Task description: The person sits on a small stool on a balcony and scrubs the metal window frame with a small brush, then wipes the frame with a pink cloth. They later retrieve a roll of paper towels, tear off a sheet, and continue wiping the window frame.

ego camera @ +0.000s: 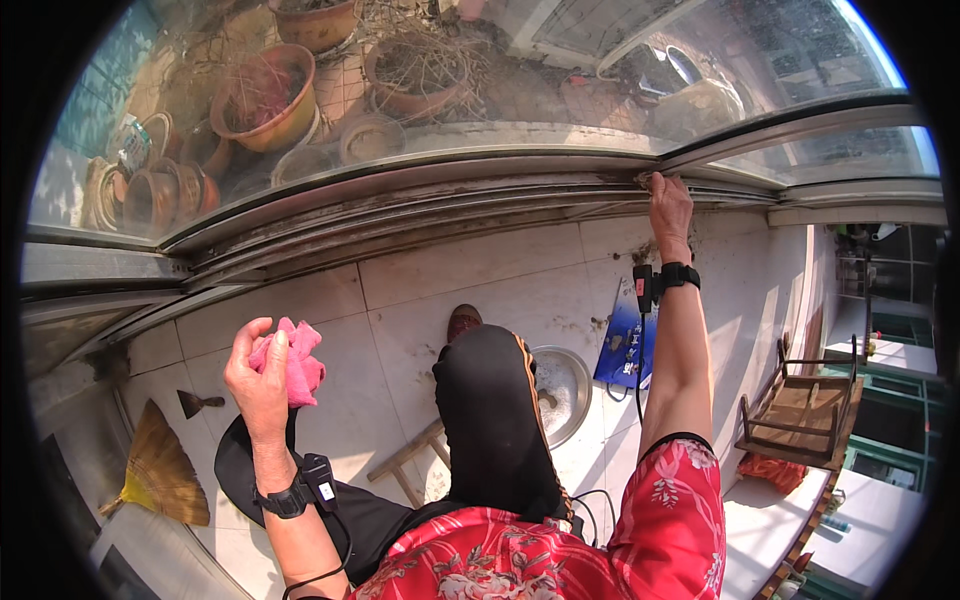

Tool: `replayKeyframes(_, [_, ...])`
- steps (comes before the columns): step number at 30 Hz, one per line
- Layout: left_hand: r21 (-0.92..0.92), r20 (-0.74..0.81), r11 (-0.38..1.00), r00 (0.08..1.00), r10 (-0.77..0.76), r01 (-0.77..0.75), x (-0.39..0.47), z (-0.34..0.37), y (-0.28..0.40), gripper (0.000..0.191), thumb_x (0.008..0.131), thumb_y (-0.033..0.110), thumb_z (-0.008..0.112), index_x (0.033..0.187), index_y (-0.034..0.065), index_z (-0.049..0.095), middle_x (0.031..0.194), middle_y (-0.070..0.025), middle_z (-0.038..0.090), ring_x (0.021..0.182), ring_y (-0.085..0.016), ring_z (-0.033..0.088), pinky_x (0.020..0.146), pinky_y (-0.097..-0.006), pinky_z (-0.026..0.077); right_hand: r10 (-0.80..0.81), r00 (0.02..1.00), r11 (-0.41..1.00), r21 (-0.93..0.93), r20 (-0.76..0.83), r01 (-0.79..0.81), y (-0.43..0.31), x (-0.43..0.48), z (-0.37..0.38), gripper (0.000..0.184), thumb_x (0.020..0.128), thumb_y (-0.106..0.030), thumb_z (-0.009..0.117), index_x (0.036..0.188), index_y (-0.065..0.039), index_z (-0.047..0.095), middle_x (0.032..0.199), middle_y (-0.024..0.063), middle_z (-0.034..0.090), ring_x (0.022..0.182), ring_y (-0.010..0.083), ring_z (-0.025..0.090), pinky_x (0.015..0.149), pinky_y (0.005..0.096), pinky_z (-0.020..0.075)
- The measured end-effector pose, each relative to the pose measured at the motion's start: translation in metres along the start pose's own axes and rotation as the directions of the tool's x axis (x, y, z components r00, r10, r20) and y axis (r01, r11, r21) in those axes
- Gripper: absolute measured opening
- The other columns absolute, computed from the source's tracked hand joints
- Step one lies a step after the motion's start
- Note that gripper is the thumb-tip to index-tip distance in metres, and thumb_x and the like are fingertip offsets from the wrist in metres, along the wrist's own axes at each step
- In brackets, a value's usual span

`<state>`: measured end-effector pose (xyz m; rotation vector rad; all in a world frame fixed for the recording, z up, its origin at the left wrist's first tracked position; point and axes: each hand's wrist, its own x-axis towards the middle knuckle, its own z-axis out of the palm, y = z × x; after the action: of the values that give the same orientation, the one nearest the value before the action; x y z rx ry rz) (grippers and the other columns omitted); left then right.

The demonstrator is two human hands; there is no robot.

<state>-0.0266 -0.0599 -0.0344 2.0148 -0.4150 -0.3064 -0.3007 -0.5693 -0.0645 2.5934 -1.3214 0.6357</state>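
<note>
My left hand (259, 379) is raised over the floor and holds a crumpled pink cloth (300, 367) between thumb and fingers. Stretched forward, my right hand (670, 206) is at the aluminium sliding-window track (450, 199), near the foot of an upright frame bar. A small brownish wad (645, 179) shows at its fingertips, mostly hidden; its material is unclear. The track's grooves look dirty. Beyond them stands the window glass (517, 112). A metal basin (581, 386) with sudsy water sits on the floor beside my knee.
A blue printed bag (626, 337) lies right of the basin. At left are a straw broom (161, 469) and a small scraper-like tool (196, 403). A wooden frame (409, 461) is partly under me. A wooden chair (799, 409) stands far right. Clay pots (270, 97) are outside.
</note>
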Motion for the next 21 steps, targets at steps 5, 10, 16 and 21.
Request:
replayKeyframes(5, [-0.004,0.004,1.0,1.0,0.028,-0.028,-0.001,0.002,0.0,0.023,0.085,0.009,0.065,0.104,-0.0029,0.061,0.091,-0.0052,0.063,0.082,-0.011,0.058,0.076,-0.0255,0.047,0.545,0.827,0.351,0.858,0.138,-0.375,0.013,-0.031,-0.003,0.011,0.082,-0.011,0.067,0.083,-0.001,0.064,0.08,0.0033,0.063,0.064,0.0133,0.056,0.061,0.0258,0.0466])
replayKeyframes(10, [0.037,0.012,0.996,0.997,0.08,-0.081,-0.003,0.007,0.0,0.021,0.084,0.008,0.065,0.102,-0.0019,0.062,0.09,-0.004,0.063,0.082,-0.011,0.058,0.076,-0.0254,0.047,0.478,0.725,-0.266,0.868,0.497,-0.42,-0.037,-0.065,0.017,0.026,0.076,0.007,0.068,0.099,0.0,0.058,0.09,0.0058,0.059,0.076,0.0151,0.058,0.067,0.025,0.0498])
replayKeyframes(16, [0.074,-0.006,0.995,0.998,0.067,-0.067,0.001,0.009,-0.002,0.021,0.083,0.008,0.066,0.101,-0.0016,0.062,0.089,-0.0052,0.064,0.082,-0.013,0.06,0.076,-0.0271,0.048,0.366,0.72,-0.517,0.772,0.59,-0.369,-0.076,-0.067,0.012,0.022,0.082,0.006,0.062,0.101,-0.005,0.058,0.095,0.0059,0.059,0.086,0.0167,0.058,0.075,0.0277,0.0511])
replayKeyframes(21, [0.071,0.016,0.996,0.998,0.059,-0.06,-0.001,0.011,-0.001,0.021,0.084,0.008,0.065,0.102,-0.0016,0.062,0.091,-0.0045,0.064,0.082,-0.012,0.059,0.076,-0.0264,0.048,0.359,0.797,-0.404,0.85,0.487,-0.337,-0.067,-0.059,0.023,0.021,0.083,0.002,0.064,0.102,-0.004,0.057,0.095,0.0053,0.059,0.084,0.0161,0.058,0.072,0.0274,0.0521])
